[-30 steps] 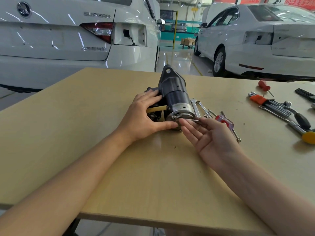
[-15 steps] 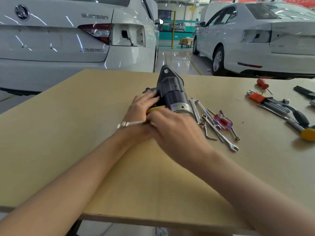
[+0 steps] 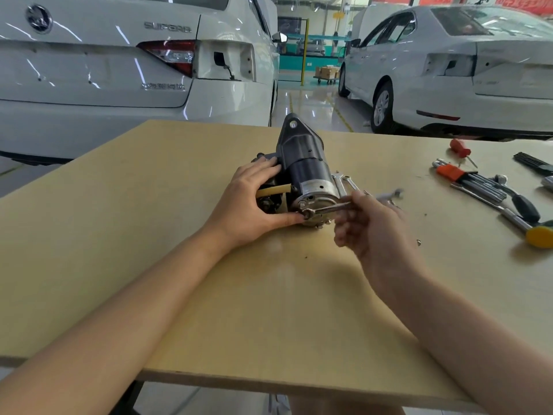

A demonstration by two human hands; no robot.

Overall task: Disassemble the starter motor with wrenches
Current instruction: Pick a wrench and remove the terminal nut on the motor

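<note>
Motor (image 3: pixel 305 172) lying on its side near the middle of the table (image 3: pixel 179 265), black body pointing away, silver end cap facing the camera. Held from the left by the left hand (image 3: pixel 248 205): fingers curled over the smaller cylinder beside the main body, thumb tip pressed at the lower left edge of the end cap, so grip closed around the motor. Wrench (image 3: pixel 329 208) set with its ring end on a fastener at the cap's lower left, just beside that thumb, shaft running right and slightly up into the right hand (image 3: pixel 374 232). Right hand blurred, fingers curled round the wrench shaft, grip tight on it; far end of the wrench sticking out beyond the knuckles, also blurred. More wrenches (image 3: pixel 344 182) lying flat on the table just right of the motor, partly hidden behind the right hand. Well apart at the right edge: hex keys (image 3: pixel 475 182) in an orange holder, a small red screwdriver (image 3: pixel 460 149) beyond them, a dark-handled tool (image 3: pixel 523 206), and a yellow-headed tool (image 3: pixel 540 236) cut off by the frame. Small specks of debris scattered on the table near the right hand. Two white cars (image 3: pixel 119 70) parked behind the table on a glossy floor.
</note>
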